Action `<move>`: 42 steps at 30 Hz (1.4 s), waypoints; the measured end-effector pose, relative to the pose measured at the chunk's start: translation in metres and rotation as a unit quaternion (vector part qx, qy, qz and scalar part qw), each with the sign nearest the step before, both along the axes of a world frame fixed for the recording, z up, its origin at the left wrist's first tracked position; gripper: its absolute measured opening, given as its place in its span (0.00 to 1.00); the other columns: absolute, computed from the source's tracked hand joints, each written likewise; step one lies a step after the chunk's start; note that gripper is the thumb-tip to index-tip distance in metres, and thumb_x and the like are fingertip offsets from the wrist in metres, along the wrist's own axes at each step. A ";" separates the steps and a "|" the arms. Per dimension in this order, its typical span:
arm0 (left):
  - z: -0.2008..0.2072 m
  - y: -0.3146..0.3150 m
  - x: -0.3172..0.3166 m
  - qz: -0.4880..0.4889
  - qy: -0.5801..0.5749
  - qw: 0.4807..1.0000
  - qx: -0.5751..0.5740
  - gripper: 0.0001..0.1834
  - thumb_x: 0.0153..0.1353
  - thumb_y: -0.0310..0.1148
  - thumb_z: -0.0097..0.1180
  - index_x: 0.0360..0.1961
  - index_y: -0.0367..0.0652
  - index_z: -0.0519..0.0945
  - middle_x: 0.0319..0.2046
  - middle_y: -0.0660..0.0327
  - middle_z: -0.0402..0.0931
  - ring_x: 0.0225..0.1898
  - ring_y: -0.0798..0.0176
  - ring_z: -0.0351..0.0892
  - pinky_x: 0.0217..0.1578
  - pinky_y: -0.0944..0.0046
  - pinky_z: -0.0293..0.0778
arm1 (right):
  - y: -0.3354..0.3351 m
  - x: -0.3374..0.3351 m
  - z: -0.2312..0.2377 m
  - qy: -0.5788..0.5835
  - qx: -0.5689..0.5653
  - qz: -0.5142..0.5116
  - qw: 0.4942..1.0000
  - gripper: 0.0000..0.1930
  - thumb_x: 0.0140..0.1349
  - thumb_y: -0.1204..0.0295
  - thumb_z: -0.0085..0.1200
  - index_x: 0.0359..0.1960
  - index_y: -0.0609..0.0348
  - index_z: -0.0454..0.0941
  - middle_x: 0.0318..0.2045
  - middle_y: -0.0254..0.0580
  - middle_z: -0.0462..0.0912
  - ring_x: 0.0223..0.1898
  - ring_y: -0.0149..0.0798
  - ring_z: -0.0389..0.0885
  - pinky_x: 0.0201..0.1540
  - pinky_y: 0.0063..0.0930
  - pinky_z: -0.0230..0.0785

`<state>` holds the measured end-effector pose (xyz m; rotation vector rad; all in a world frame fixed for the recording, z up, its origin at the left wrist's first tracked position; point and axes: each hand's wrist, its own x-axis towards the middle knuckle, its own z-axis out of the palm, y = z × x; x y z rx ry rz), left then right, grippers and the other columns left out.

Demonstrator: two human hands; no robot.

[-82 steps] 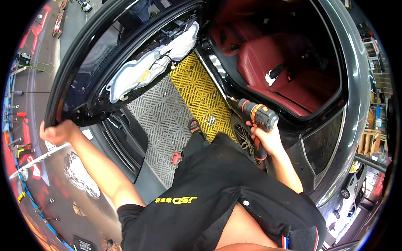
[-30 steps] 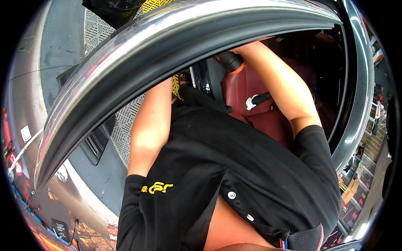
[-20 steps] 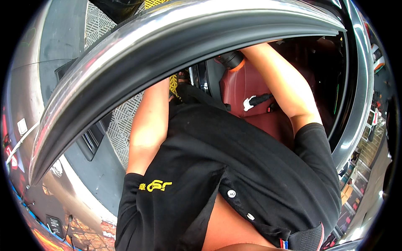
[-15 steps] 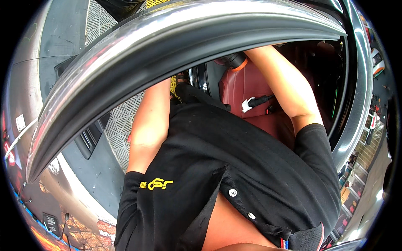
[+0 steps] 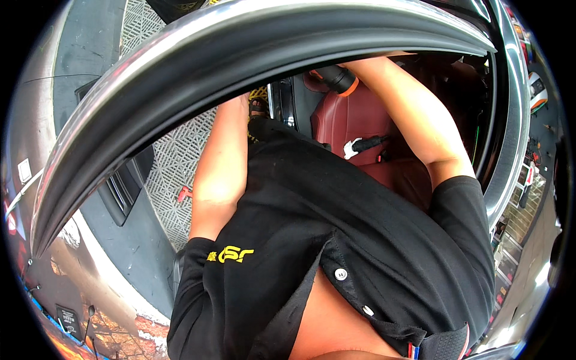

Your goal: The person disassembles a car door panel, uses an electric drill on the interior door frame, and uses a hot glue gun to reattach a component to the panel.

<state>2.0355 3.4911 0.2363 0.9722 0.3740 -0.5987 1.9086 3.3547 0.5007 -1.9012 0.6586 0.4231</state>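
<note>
I am looking down past my black shirt (image 5: 360, 240) into a car. A broad grey door frame (image 5: 240, 66) arcs across the top of the view and hides both of my hands, so I cannot tell whether the fingers are clenched or released. My left forearm (image 5: 219, 168) rises beside the grey grid floor mat (image 5: 174, 162) and goes behind the frame. My right forearm (image 5: 414, 120) reaches up over the dark red seat (image 5: 360, 120), and the black and orange end of a drill (image 5: 339, 79) shows just beside it under the frame.
</note>
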 end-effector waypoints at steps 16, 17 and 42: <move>0.038 0.000 -0.012 -0.003 -0.035 0.998 -0.046 0.20 0.72 0.31 0.57 0.64 0.45 0.73 0.58 0.56 0.78 0.55 0.53 0.81 0.53 0.52 0.83 | 0.005 0.002 -0.003 0.023 -0.001 0.005 1.000 0.18 0.66 0.53 0.56 0.38 0.57 0.79 0.21 0.34 0.77 0.18 0.32 0.75 0.22 0.31 0.70; 0.040 0.001 -0.014 -0.004 -0.029 0.998 -0.048 0.20 0.72 0.31 0.56 0.64 0.45 0.73 0.58 0.56 0.77 0.55 0.53 0.81 0.53 0.52 0.83 | 0.006 0.002 -0.002 0.025 -0.002 0.004 1.000 0.18 0.66 0.53 0.56 0.38 0.57 0.78 0.22 0.34 0.77 0.18 0.32 0.75 0.22 0.31 0.70; -0.003 -0.001 -0.010 -0.030 -0.021 0.994 0.107 0.20 0.73 0.48 0.58 0.42 0.37 0.77 0.41 0.59 0.83 0.41 0.62 0.83 0.36 0.62 0.77 | -0.002 0.009 0.006 0.109 0.003 0.045 0.993 0.20 0.66 0.49 0.52 0.36 0.55 0.76 0.23 0.34 0.74 0.18 0.33 0.73 0.22 0.32 0.70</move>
